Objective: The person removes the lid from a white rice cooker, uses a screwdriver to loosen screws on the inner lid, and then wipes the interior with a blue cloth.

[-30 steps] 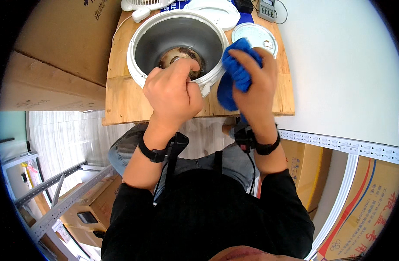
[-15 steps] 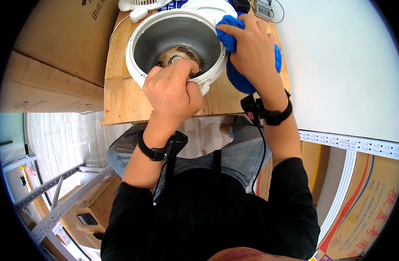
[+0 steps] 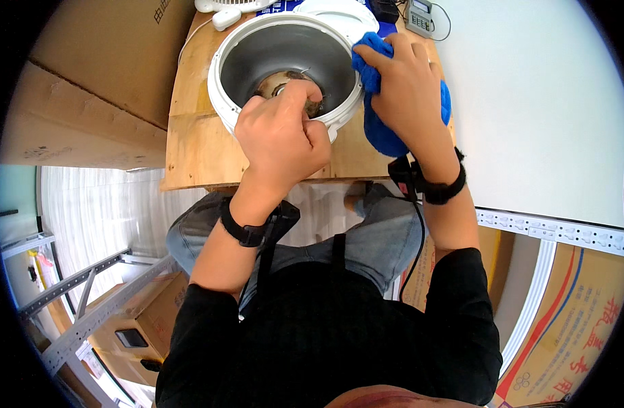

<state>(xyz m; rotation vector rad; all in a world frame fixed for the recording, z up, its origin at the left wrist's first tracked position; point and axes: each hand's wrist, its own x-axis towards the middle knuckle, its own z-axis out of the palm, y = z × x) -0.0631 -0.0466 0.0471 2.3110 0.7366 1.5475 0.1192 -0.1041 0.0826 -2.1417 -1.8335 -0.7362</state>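
Note:
A white rice cooker body [image 3: 218,95] with a grey inside stands on the wooden table, its top uncovered. At its bottom shows a round heating plate [image 3: 267,83] with dark, burnt-looking stains and a small metal piece in the middle. My left hand [image 3: 281,129] is closed over the near rim, fingers curled inward; the fingertips are partly hidden. In my right hand [image 3: 410,92] is a bunched blue cloth [image 3: 368,60], pressed against the rim's right side. The rest of the cloth [image 3: 386,132] hangs down under the palm onto the table.
Behind the cooker lie a white lid-like part [image 3: 342,17] and a white slotted piece [image 3: 233,5]. A small grey meter [image 3: 418,17] with a cable is at the back right. A big cardboard box [image 3: 101,88] borders the table [image 3: 203,160] on the left, a white surface [image 3: 529,102] on the right.
The view has shifted slightly, with the cooker appearing further right. My right hand and the cloth have moved a little right and nearer along the rim. The left hand keeps its hold.

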